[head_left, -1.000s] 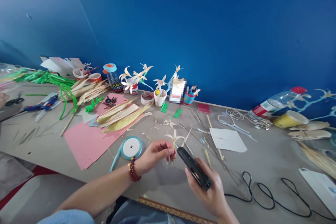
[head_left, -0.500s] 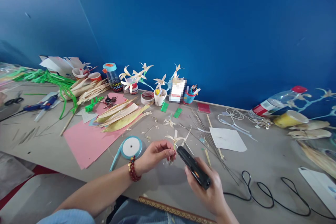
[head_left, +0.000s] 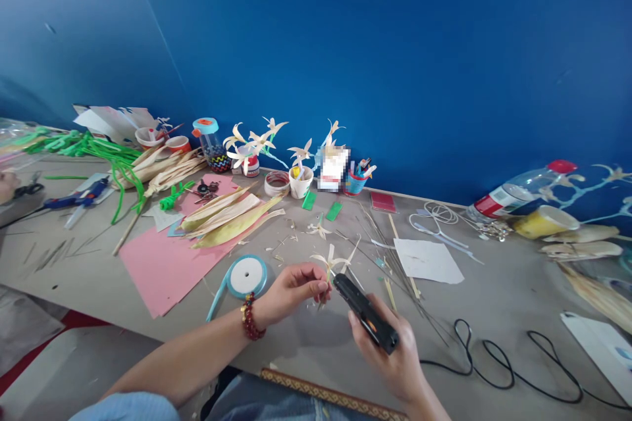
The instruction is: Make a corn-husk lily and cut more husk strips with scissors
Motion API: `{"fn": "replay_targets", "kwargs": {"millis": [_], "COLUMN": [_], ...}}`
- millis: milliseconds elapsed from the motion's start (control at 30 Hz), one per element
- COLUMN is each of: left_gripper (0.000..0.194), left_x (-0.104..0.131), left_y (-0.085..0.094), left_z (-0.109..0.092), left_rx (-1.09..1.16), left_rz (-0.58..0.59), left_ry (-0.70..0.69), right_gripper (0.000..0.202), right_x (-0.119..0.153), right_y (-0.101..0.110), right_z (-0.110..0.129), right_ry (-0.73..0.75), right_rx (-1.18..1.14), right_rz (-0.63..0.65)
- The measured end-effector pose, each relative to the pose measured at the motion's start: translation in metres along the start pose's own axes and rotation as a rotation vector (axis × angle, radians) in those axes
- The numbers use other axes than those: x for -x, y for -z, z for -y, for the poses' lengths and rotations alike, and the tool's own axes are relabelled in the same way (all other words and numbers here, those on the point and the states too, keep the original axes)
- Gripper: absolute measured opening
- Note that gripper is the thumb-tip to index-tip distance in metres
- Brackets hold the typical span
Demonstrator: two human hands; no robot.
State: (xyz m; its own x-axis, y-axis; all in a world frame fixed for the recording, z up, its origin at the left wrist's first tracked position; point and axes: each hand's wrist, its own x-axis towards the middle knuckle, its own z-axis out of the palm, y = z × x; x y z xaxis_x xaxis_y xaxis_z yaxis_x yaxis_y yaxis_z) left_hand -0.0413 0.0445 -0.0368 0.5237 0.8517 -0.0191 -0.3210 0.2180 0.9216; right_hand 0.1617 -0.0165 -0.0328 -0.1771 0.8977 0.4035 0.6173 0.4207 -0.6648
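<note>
Here, flower in left hand

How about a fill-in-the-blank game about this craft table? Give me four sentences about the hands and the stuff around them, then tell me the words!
The right hand holds a glue gun that is mostly ____.
While one hand grips a pale flower, the beaded bracelet is on the person's ____ wrist.
The clear bottle is tipped over and has a ____ cap.
Behind the table is a big ____ wall.

Missing words: black; left; red; blue.
</note>
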Motion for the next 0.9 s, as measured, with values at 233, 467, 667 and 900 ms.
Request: {"fn": "replay_targets", "kwargs": {"millis": [233, 467, 667, 900], "left_gripper": [0.034, 0.033, 0.032, 0.034], "left_x": [-0.0001, 0.0004, 0.0002, 0.0004], "left_y": [0.0001, 0.0014, -0.0001, -0.001], "left_z": [0.0003, 0.002, 0.0008, -0.0038], "left_rx": [0.01, 0.009, 0.005, -0.014], "left_rz": [0.001, 0.004, 0.0, -0.016], "left_ry": [-0.003, 0.0, -0.001, -0.015], "right_gripper": [0.012, 0.012, 0.011, 0.011], "right_x": [0.0004, 0.0007, 0.0008, 0.001], "right_y": [-0.001, -0.0005, -0.001, 0.001], "right_z": [-0.0022, -0.0024, -0.0037, -0.0011], "right_ry": [0.011, 0.027, 0.019, 0.02], "right_rx": [0.005, 0.023, 0.017, 0.035], "right_rz": [-0.024, -0.034, -0.035, -0.016]}}
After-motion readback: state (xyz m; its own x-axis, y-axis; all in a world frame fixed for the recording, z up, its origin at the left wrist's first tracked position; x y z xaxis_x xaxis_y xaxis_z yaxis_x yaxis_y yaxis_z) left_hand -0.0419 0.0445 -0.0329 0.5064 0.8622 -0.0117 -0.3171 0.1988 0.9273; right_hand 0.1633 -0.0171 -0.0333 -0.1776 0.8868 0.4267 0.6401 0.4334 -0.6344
